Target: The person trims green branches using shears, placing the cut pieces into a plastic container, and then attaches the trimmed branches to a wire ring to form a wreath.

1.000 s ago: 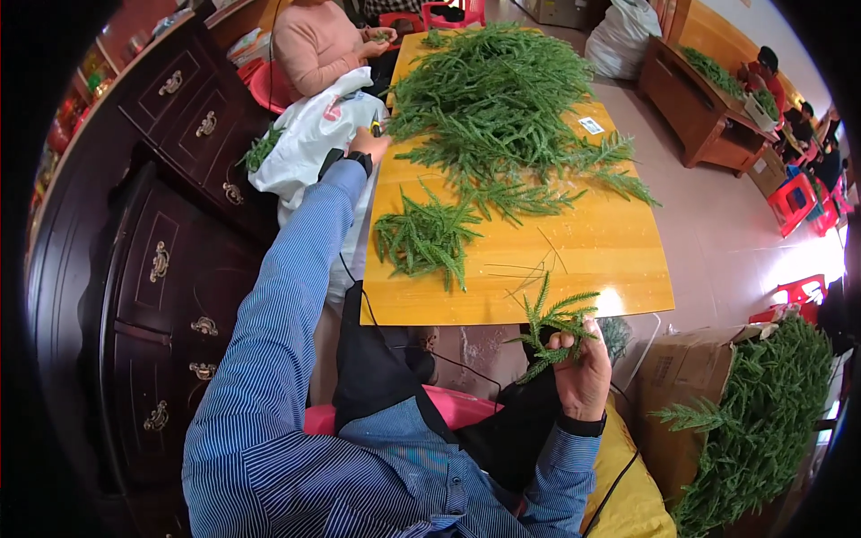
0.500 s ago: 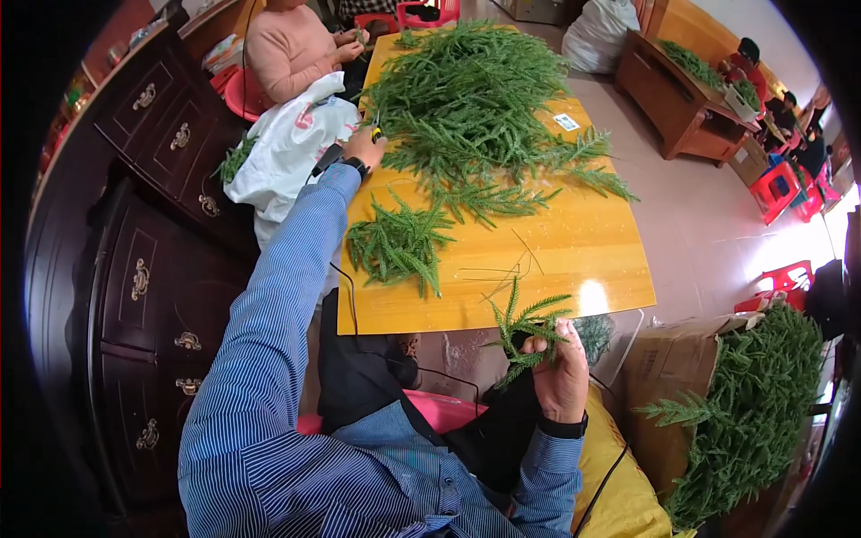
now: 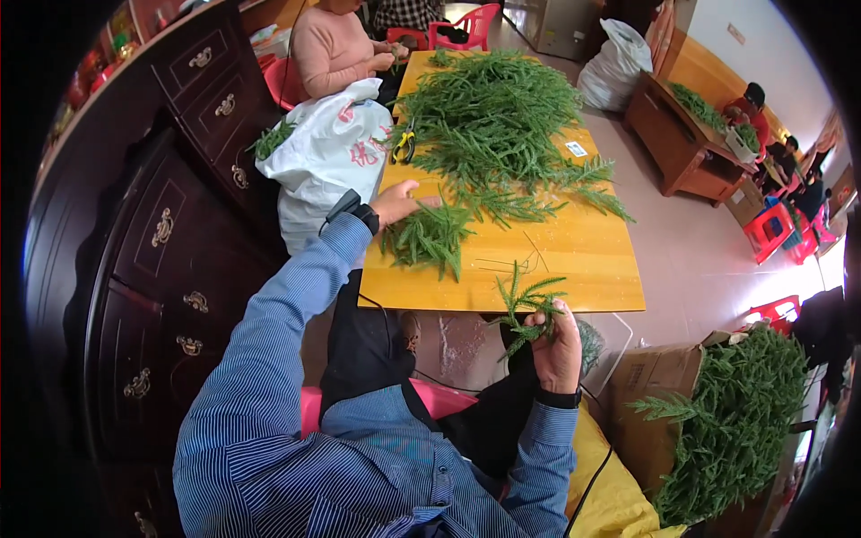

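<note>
From the wearer's head, the left of two fisheye cameras looks down over the striped shirt (image 3: 350, 448) and forward along the yellow tabletop (image 3: 578, 255). The shirt lies nearest, the left hand (image 3: 396, 204) and right hand (image 3: 560, 354) farther, the brown wooden cabinet (image 3: 664, 139) far off; the dark wooden dresser (image 3: 193, 255) bends along the left rim.

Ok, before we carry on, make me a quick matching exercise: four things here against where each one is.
1. pliers
2. sprig
3. cardboard box
4. printed white bag

A. pinched in the right hand
B. beside the table's left edge
C. on the tabletop, next to the big green pile
D. on the right, with greenery spilling out

Pairs: 1-C, 2-A, 3-D, 4-B
</note>
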A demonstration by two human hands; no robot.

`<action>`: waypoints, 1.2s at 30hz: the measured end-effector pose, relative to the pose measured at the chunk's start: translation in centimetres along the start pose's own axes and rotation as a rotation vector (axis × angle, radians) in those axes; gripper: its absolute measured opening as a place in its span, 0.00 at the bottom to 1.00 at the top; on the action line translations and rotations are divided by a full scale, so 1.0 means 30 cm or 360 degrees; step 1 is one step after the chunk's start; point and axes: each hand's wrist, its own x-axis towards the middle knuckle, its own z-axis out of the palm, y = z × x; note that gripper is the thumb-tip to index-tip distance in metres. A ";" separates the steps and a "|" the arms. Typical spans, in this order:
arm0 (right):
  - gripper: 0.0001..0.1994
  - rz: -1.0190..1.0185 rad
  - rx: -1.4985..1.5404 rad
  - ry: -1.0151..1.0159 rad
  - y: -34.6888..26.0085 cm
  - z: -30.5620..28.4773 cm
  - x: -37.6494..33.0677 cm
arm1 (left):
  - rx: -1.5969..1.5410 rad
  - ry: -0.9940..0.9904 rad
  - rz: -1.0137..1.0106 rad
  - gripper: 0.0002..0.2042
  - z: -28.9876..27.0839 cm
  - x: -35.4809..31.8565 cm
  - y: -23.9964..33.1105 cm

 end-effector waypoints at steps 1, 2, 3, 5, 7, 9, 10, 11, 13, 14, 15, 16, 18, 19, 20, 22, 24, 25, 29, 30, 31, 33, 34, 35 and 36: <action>0.07 0.0004 -0.0020 -0.0021 0.002 -0.005 0.002 | 0.0081 0.0063 -0.0011 0.35 0.026 -0.012 0.016; 0.07 0.0008 -0.0039 -0.0040 0.002 -0.010 0.001 | 0.0162 0.0126 -0.0024 0.38 0.049 -0.029 0.031; 0.07 0.0004 -0.0052 -0.0044 0.000 -0.015 0.000 | 0.0150 0.0130 -0.0019 0.38 0.068 -0.049 0.045; 0.07 0.0012 -0.0072 -0.0012 -0.009 -0.027 -0.002 | 0.0503 0.0207 0.0210 0.41 0.101 -0.088 0.073; 0.07 0.0014 -0.0096 -0.0004 -0.013 -0.035 -0.004 | 0.0668 0.0257 0.0326 0.42 0.112 -0.114 0.088; 0.07 0.0011 -0.0102 -0.0031 -0.006 -0.034 -0.004 | 0.0752 -0.0040 0.0285 0.38 0.080 -0.103 0.090; 0.07 0.0008 -0.0103 -0.0045 -0.003 -0.035 -0.004 | 0.0794 -0.0189 0.0265 0.36 0.068 -0.102 0.083; 0.07 0.0005 -0.0114 -0.0056 -0.001 -0.037 -0.004 | 0.0787 -0.0176 0.0269 0.36 0.066 -0.110 0.073; 0.07 0.0039 -0.0144 -0.0129 0.023 -0.026 0.007 | 0.0733 -0.0045 0.0259 0.32 0.045 -0.127 -0.013; 0.07 0.0041 -0.0154 -0.0135 0.023 -0.032 0.004 | 0.0705 -0.0012 0.0268 0.31 0.061 -0.135 -0.007; 0.07 0.0032 -0.0154 -0.0128 0.022 -0.034 0.009 | 0.0704 -0.0020 0.0276 0.31 0.070 -0.138 0.004; 0.07 0.0023 -0.0160 -0.0141 0.020 -0.032 0.021 | 0.0530 0.0005 0.0233 0.30 0.076 -0.140 0.017; 0.06 0.0017 -0.0161 -0.0141 0.022 -0.049 0.007 | 0.0190 0.0028 0.0123 0.28 0.114 -0.168 0.038; 0.06 0.0039 -0.0153 -0.0126 0.037 -0.051 -0.015 | 0.0193 0.0017 0.0098 0.28 0.100 -0.182 0.019; 0.07 0.0046 -0.0174 -0.0126 0.038 -0.039 -0.024 | -0.0191 -0.0019 0.0059 0.31 0.055 -0.172 0.026; 0.07 0.0029 -0.0203 -0.0111 0.027 -0.036 -0.040 | -0.0550 -0.0086 0.0032 0.34 0.045 -0.182 0.050; 0.07 -0.0018 -0.0153 -0.0094 0.006 -0.062 -0.061 | -0.0665 -0.0003 -0.0230 0.39 0.071 -0.206 0.112; 0.07 -0.0027 -0.0130 -0.0106 0.003 -0.070 -0.067 | -0.0721 0.0056 -0.0363 0.42 0.070 -0.218 0.131; 0.07 -0.0091 -0.0022 -0.0130 -0.017 -0.088 -0.059 | 0.0324 0.0217 0.0370 0.46 0.072 -0.277 0.149; 0.07 -0.0122 0.0010 -0.0119 -0.024 -0.103 -0.061 | 0.0327 0.0192 0.0368 0.46 0.106 -0.312 0.181; 0.07 -0.0124 0.0017 -0.0095 -0.028 -0.115 -0.064 | 0.0579 0.0448 0.0572 0.45 0.145 -0.346 0.216; 0.07 -0.0159 0.0019 -0.0087 -0.032 -0.115 -0.074 | 0.1085 0.0989 0.0977 0.44 0.227 -0.454 0.310; 0.07 -0.0173 0.0019 -0.0093 -0.029 -0.108 -0.070 | 0.1092 0.0986 0.0970 0.44 0.278 -0.498 0.324; 0.07 -0.0165 0.0024 -0.0089 -0.026 -0.103 -0.067 | 0.1251 0.0697 0.1039 0.42 0.337 -0.541 0.335; 0.08 -0.0151 0.0002 -0.0088 -0.024 -0.105 -0.067 | 0.1396 0.0394 0.1103 0.40 0.385 -0.578 0.336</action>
